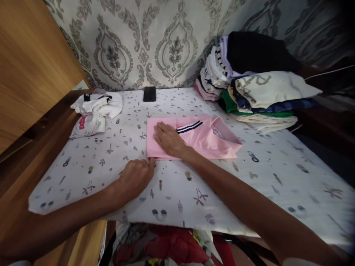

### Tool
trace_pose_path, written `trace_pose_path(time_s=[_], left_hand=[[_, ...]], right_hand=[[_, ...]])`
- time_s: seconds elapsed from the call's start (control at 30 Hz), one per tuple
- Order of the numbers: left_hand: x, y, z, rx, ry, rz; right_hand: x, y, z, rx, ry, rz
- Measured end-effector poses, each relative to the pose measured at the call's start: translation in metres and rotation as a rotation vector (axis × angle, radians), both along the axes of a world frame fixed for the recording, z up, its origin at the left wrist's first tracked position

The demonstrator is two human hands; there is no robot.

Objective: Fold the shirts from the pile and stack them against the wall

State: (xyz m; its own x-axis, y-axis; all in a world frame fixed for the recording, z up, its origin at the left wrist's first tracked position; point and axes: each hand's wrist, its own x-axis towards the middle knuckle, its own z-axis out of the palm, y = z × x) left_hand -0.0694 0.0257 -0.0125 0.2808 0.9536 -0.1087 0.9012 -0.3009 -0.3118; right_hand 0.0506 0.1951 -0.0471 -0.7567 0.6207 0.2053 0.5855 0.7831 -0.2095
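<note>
A white top (pixel 95 111) was seen at the left of the patterned sheet (pixel 249 177). The left hand (pixel 135 177) was curled, seemingly pinching the near corner of the folded pink polo shirt (pixel 210 142). The right hand (pixel 169 138) was pressed flat on it, fingers together.

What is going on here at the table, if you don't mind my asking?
A person is handling a folded pink polo shirt on a table covered with a patterned cloth. The right hand lies flat on the shirt, pressing it down, while the left hand touches its near corner. A stack of folded clothes sits at the far right, a loose white garment at the far left, and a small black object by the wall.
</note>
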Motion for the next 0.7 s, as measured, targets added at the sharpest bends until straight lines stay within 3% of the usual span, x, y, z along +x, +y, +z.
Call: trace_pose_path(time_s=[0.27,0.43,0.57,0.7], left_hand=[[0.004,-0.021,0.003,0.010,0.030,0.015],[-0.013,-0.016,0.022,-0.102,-0.065,0.037],[-0.043,0.028,0.039,-0.070,-0.309,0.076],[-0.072,0.109,0.029,0.094,-0.715,0.253]], right_hand=[[0.000,0.001,-0.002,0.025,-0.001,0.007],[0.001,0.001,-0.002,0.025,0.007,0.006],[0.000,0.000,-0.003,0.056,0.015,-0.007],[0.001,0.000,-0.002,0.063,0.040,-0.008]])
